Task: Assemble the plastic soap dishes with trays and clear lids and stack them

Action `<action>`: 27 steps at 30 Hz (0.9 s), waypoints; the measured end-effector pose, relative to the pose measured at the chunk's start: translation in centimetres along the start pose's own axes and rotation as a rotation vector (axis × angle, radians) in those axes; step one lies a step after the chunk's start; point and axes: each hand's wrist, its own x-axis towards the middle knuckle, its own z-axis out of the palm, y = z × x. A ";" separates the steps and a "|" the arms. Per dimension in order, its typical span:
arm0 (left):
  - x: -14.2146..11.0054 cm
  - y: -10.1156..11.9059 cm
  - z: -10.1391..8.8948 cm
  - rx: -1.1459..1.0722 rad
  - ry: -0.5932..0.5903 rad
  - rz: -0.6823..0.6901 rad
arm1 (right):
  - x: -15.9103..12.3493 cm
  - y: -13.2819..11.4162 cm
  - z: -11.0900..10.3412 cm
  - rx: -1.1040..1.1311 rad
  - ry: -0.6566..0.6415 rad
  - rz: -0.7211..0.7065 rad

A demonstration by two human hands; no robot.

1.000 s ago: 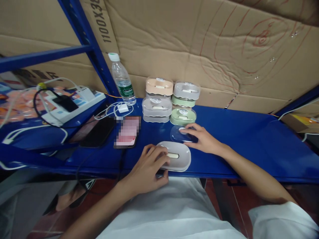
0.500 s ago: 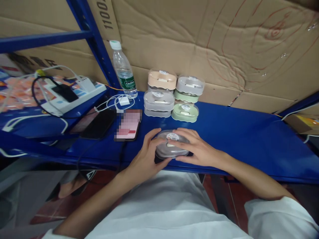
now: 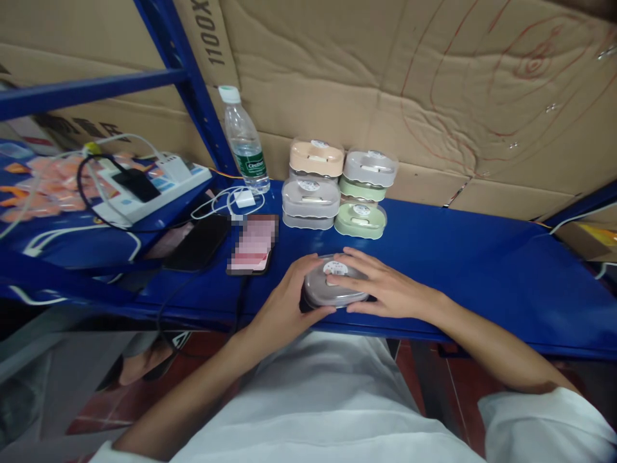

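Observation:
A grey oval soap box [image 3: 325, 290] with a clear lid and a round white label sits near the front edge of the blue table. My left hand [image 3: 289, 292] grips its left end, thumb along the near side and fingers round the far side. From the right, my right hand [image 3: 380, 286] closes over the box, with fingers across the lid and the thumb at the near side. Beyond the hands stand stacked soap boxes of the same shape: a peach one [image 3: 315, 159], a grey one [image 3: 311, 198] and a green one [image 3: 360, 220] among them.
Left of the hands lie a phone with a lit screen [image 3: 254, 244] and a dark phone [image 3: 197, 244]. A water bottle [image 3: 248, 151] stands behind a white charger with cable [image 3: 245, 198]. Farther left are a power strip [image 3: 159, 193] and orange wrapped pieces [image 3: 58, 180]. Cardboard [image 3: 337, 83] backs the table.
My left fingers, which lay partly over the lid, have drawn back to the box's left end. Both hands stay on the box. The whole view has shifted slightly.

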 end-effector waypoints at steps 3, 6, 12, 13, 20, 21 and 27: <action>0.0 0.0 0.1 0.045 0.008 -0.007 | -0.1 0.2 0.0 -0.026 0.009 -0.003; -0.2 0.4 0.2 0.094 0.030 0.031 | -0.5 1.2 -0.6 -0.061 0.085 -0.005; -0.4 1.8 -0.6 0.196 0.123 0.086 | -1.7 5.8 -3.7 -0.129 0.389 0.169; -0.1 2.0 -1.2 0.240 0.141 0.080 | -1.7 6.7 -4.2 -0.146 0.427 0.197; 6.5 2.1 -7.0 0.565 0.234 0.155 | 0.5 11.1 -6.0 -0.136 0.371 0.201; 7.6 1.7 -7.5 0.600 0.217 0.162 | 0.9 11.5 -5.9 -0.154 0.352 0.209; 11.4 -1.8 -7.1 0.689 0.140 0.171 | 1.8 12.0 -5.4 -0.234 0.322 0.252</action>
